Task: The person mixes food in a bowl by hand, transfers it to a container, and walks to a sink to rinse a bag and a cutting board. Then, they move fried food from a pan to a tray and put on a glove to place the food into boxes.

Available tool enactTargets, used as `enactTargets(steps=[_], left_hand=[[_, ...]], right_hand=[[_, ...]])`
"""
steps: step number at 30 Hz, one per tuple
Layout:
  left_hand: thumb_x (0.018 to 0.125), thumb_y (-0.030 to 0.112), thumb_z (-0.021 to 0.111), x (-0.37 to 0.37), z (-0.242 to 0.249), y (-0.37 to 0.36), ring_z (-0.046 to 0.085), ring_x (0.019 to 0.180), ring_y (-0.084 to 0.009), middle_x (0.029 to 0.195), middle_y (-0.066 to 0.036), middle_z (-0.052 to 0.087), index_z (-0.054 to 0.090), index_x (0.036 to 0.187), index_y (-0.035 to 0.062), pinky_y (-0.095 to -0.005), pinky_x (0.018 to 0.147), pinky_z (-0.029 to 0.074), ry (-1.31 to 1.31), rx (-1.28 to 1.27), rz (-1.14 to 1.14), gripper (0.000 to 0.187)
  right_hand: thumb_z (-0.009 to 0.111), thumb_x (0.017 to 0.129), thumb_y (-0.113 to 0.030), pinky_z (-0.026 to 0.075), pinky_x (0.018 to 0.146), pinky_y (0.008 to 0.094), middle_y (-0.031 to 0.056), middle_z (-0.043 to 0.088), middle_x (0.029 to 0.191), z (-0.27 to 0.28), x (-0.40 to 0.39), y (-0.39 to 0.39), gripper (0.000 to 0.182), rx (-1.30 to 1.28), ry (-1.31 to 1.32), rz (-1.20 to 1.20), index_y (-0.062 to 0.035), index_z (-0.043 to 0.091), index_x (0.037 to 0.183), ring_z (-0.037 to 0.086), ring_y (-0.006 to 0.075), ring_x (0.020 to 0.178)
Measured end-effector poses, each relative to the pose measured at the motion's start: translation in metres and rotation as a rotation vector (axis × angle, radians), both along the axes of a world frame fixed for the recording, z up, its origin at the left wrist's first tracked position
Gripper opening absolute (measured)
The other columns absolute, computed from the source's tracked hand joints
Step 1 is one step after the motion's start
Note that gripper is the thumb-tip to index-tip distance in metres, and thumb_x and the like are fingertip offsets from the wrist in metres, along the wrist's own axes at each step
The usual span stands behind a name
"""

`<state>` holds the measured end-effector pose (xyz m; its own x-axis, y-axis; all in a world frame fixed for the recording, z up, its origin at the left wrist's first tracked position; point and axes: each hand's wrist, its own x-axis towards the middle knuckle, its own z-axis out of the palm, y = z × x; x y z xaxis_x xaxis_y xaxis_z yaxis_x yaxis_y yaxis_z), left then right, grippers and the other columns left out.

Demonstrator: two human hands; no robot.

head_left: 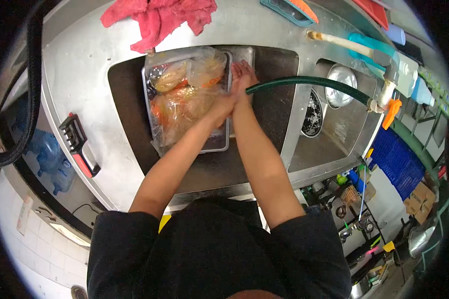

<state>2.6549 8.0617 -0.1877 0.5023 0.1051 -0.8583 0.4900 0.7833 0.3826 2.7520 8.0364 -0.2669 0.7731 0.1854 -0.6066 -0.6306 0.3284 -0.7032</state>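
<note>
My right hand (243,75) is held over the sink beside the right rim of a clear plastic tub (228,127), its fingers stretched out. The end of a green hose (309,80) reaches my right wrist. My left hand (223,107) is against the inner side of that wrist, above the tub's edge; its fingers are mostly hidden there. Inside the tub lie clear plastic bags (179,107) with pale and orange contents that I cannot make out. The tub sits in the dark sink basin (267,119).
A red cloth (159,20) lies on the steel counter behind the basin. A knife sharpener (79,144) with a red and black handle is at the left. The hose runs from a tap with an orange lever (392,113). A metal bowl (341,85) stands in the right basin.
</note>
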Motion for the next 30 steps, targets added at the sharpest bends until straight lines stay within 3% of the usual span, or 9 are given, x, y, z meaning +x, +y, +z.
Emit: enactTargets(steps=[6,8,10,12,16,18,25,28,30], left_hand=[[0.096,0.027,0.048,0.019,-0.018,-0.035,0.064,0.077,-0.0236,0.095,-0.015,0.064,0.057,0.113,-0.0061,-0.0383,0.062,0.051,-0.023,0.525,-0.417,0.038],[0.1,0.037,0.045,0.011,0.035,-0.038,0.065,0.079,-0.0256,0.098,-0.017,0.065,0.051,0.122,-0.0081,-0.0387,0.068,0.052,-0.025,-0.049,0.157,0.051],[0.101,0.042,0.043,-0.007,0.038,-0.069,0.066,0.079,-0.0263,0.099,-0.018,0.065,0.05,0.123,-0.0088,-0.0387,0.07,0.052,-0.03,-0.2,0.287,0.056],[0.101,0.046,0.041,-0.018,0.036,-0.078,0.067,0.08,-0.027,0.099,-0.02,0.065,0.048,0.123,-0.0096,-0.0387,0.071,0.053,-0.036,-0.349,0.416,0.06],[0.102,0.045,0.04,-0.015,0.0,-0.064,0.066,0.082,-0.0292,0.101,-0.02,0.065,0.047,0.126,-0.0097,-0.0399,0.076,0.052,-0.008,-0.324,0.269,0.06],[0.102,0.041,0.042,-0.005,-0.02,-0.073,0.067,0.079,-0.0299,0.094,-0.02,0.067,0.059,0.115,-0.0059,-0.0408,0.073,0.052,0.043,0.274,0.224,0.052],[0.1,0.033,0.046,0.009,-0.104,-0.039,0.061,0.083,-0.0212,0.102,-0.012,0.063,0.055,0.123,0.0042,-0.0353,0.073,0.05,0.084,0.485,-0.082,0.037],[0.098,0.048,0.043,-0.007,-0.108,-0.052,0.067,0.082,-0.0262,0.084,-0.017,0.068,0.068,0.095,0.0023,-0.0394,0.071,0.053,-0.012,0.349,0.394,0.052],[0.1,0.048,0.04,-0.014,-0.006,-0.054,0.066,0.082,-0.0255,0.092,-0.015,0.068,0.061,0.107,0.005,-0.0392,0.071,0.054,0.074,-0.23,0.401,0.049]], right_hand=[[0.056,0.095,-0.01,0.048,0.101,0.0437,0.0236,0.059,0.116,0.022,-0.016,-0.051,0.039,0.08,-0.011,0.219,0.0091,0.046,0.127,0.06,0.0335,0.109],[0.055,0.095,-0.01,0.049,0.1,0.0431,0.0233,0.059,0.116,0.002,-0.01,-0.066,0.039,0.257,0.133,0.222,0.0092,0.045,0.127,0.06,0.0335,0.108],[0.055,0.095,-0.01,0.05,0.1,0.0425,0.0229,0.059,0.115,0.001,-0.01,-0.066,0.039,0.438,0.267,0.218,0.0092,0.045,0.127,0.061,0.0335,0.108],[0.053,0.095,-0.009,0.05,0.099,0.0422,0.0232,0.059,0.114,0.022,-0.023,-0.045,0.038,0.028,0.317,-0.001,0.0095,0.045,0.127,0.06,0.0341,0.108],[0.054,0.096,-0.014,0.054,0.092,0.045,0.0218,0.063,0.108,0.027,-0.041,-0.051,0.035,0.0,0.244,0.008,0.0051,0.051,0.125,0.063,0.0344,0.098],[0.049,0.099,-0.016,0.047,0.1,0.0407,0.0205,0.061,0.119,0.049,-0.044,-0.064,0.039,0.053,0.16,0.346,0.0043,0.047,0.132,0.059,0.0322,0.111],[0.043,0.101,-0.017,0.034,0.108,0.0331,0.0158,0.052,0.137,0.139,-0.098,-0.058,0.045,-0.634,-0.498,0.691,0.0046,0.04,0.141,0.048,0.0237,0.127],[0.043,0.101,-0.018,0.035,0.106,0.0305,0.0163,0.058,0.131,0.083,-0.077,-0.055,0.046,-0.557,-0.387,0.736,0.0046,0.039,0.142,0.051,0.0227,0.125],[0.045,0.101,-0.019,0.047,0.095,0.0356,0.0206,0.064,0.117,0.037,-0.054,-0.046,0.04,-0.439,-0.399,0.65,0.0044,0.047,0.133,0.062,0.0271,0.11]])
